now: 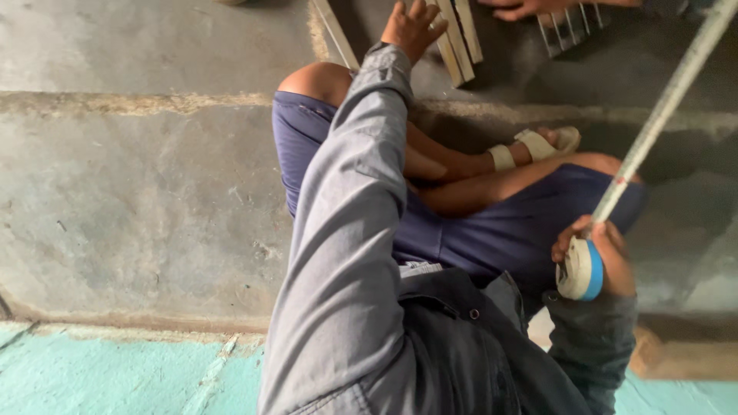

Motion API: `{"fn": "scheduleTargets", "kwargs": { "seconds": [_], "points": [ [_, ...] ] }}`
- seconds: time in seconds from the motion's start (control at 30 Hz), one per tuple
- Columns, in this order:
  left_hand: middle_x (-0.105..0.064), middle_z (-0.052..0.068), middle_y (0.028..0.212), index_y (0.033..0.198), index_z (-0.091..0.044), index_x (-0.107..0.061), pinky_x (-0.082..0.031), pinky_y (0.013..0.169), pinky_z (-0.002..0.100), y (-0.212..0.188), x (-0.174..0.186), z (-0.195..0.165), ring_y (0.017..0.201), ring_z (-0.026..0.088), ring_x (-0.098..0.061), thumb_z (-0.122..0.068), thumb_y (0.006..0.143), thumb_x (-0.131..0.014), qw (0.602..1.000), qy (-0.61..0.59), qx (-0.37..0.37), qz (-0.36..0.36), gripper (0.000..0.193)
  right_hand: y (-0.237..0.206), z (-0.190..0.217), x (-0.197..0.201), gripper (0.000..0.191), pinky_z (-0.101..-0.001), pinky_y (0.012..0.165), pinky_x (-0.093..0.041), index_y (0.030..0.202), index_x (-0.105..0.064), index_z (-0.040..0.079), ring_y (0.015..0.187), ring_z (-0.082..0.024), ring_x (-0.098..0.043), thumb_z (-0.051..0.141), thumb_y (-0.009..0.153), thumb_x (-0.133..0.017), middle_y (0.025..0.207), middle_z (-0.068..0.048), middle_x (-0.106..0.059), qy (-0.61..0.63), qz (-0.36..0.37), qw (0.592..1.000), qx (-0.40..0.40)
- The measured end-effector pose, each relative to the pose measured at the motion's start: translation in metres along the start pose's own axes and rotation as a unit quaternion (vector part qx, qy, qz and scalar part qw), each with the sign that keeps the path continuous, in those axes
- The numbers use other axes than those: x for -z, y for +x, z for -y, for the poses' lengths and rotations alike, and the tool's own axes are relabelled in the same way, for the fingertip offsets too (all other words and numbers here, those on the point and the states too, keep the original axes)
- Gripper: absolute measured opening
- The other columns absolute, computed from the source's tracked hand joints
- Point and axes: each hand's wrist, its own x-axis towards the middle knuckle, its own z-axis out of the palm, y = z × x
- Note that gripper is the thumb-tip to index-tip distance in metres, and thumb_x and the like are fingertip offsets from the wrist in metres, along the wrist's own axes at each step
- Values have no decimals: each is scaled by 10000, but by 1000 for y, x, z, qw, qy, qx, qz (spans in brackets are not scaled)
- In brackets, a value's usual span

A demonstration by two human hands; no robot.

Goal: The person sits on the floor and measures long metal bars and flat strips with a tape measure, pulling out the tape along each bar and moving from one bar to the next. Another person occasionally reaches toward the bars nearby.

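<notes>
My left hand [413, 27], at the end of a grey sleeve, reaches forward and rests its fingers on a bundle of pale wooden slats [460, 40] lying on the concrete floor. Lower on the right, my right hand [609, 257] grips a white roll of tape with a blue edge [582, 270]. A long strip of tape [667, 100] runs taut from the roll up to the top right corner. My knees in dark blue shorts and a foot in a white sandal [538, 144] lie between the hands.
Another person's hand [526, 8] touches the far end of the slats at the top edge. A single wooden strip [336, 34] lies left of the bundle. Grey concrete floor [138, 192] spreads left, with a turquoise painted band [115, 376] at the bottom.
</notes>
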Motion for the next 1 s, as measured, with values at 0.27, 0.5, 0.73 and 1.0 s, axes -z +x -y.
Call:
{"fn": "scheduleTargets", "kwargs": {
  "seconds": [0.27,0.5,0.73,1.0],
  "points": [
    [-405,38,1542,1298,-350,-603,-360,994,625,-1,8,5,1484,323,-275,-394,698,-737,995,36,44,77,616,5,-4,8,305,-434,772,-494,1187,-552,56,829,-297,-568,344,1181,-450,901,-182,-570,-11,-7,1000,2],
    [-623,-19,1283,1142,-293,-766,-379,1038,534,-6,-5,10,1309,248,-487,-242,907,-705,993,82,-73,33,248,-3,0,-7,320,-410,750,-477,1181,-555,40,808,-288,-568,350,1174,-475,880,-169,-568,18,-9,1000,22],
    [-677,-49,1106,1029,-224,-767,-445,896,434,-7,11,-25,1125,209,-593,-286,840,-703,979,95,-174,43,209,9,10,1,332,-399,709,-495,1150,-563,24,769,-274,-595,346,1127,-483,857,-168,-594,-42,28,999,-21],
    [-642,-11,1074,1046,-183,-745,-483,789,418,-16,-3,-40,1044,242,-582,-181,979,-683,982,100,-136,-89,91,9,13,-19,347,-363,694,-527,1152,-562,38,762,-232,-622,377,1092,-518,866,-131,-603,-80,-4,996,-34]
  ]
}}
